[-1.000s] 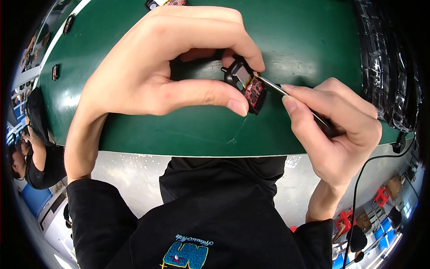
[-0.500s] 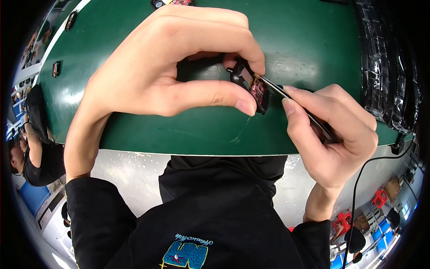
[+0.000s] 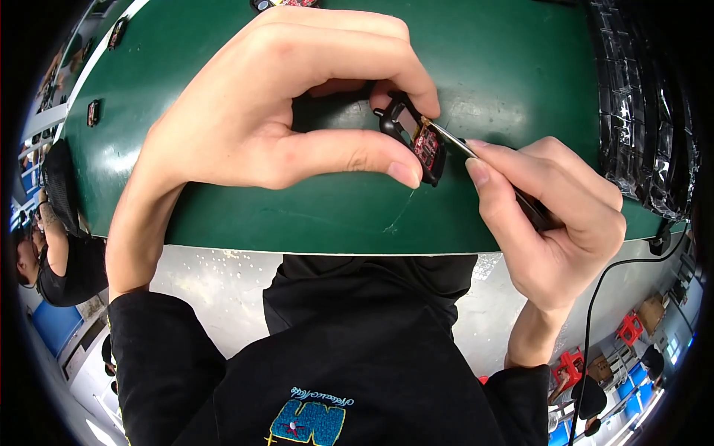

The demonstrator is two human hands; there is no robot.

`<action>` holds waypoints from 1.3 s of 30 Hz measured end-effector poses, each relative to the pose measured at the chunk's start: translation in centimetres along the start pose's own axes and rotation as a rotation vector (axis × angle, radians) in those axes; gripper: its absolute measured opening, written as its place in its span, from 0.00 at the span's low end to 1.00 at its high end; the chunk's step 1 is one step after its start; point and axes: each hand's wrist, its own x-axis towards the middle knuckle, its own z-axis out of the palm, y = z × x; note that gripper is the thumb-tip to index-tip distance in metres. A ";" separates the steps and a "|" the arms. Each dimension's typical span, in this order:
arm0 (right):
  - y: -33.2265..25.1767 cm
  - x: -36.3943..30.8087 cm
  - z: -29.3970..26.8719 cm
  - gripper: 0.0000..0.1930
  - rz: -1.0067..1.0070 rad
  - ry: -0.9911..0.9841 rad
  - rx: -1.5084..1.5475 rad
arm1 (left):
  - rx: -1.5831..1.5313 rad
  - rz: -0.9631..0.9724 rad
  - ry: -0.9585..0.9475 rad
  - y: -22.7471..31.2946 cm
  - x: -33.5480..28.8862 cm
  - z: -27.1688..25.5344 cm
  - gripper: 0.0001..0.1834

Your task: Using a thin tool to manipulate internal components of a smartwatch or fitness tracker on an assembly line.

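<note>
Between thumb and fingers, my left hand (image 3: 297,104) grips a small black plastic housing (image 3: 392,126) tilted on its edge. Inside it shows a red circuit board (image 3: 428,147) with a bit of golden film at its upper end. My right hand (image 3: 550,215) pinches slim dark tweezers (image 3: 462,146). Their tip reaches the golden film beside my left index finger; whether the prongs have closed on it is too small to tell. Both hands are held above the green table (image 3: 327,223).
Black plastic trays (image 3: 632,111) stand along the table's right side. Several similar small units lie around, one red-and-black unit (image 3: 93,113) at the left and another (image 3: 286,4) at the far edge. A black cable (image 3: 595,297) hangs at the right. Another person (image 3: 67,260) sits at the left.
The tweezers have turned slightly, their tip staying at the board's upper end. The housing and both hands have shifted a little up and left.
</note>
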 end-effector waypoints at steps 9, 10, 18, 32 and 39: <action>0.0 0.0 -0.1 0.11 -0.003 -0.010 -0.022 | -0.004 0.021 -0.003 -0.3 -0.1 0.2 0.32; -0.1 0.0 -0.1 0.11 -0.003 -0.008 -0.025 | -0.004 0.025 -0.003 -0.3 -0.1 0.2 0.32; 0.1 -0.4 -0.2 0.12 -0.041 0.002 -0.035 | -0.007 0.032 -0.006 -0.4 -0.2 0.2 0.32; -0.1 -0.5 -0.5 0.10 0.084 0.279 0.150 | 0.204 0.060 -0.025 0.5 0.2 0.0 0.32; 0.7 -0.7 0.1 0.09 0.052 0.361 0.304 | 0.242 0.019 0.027 1.6 0.4 0.5 0.29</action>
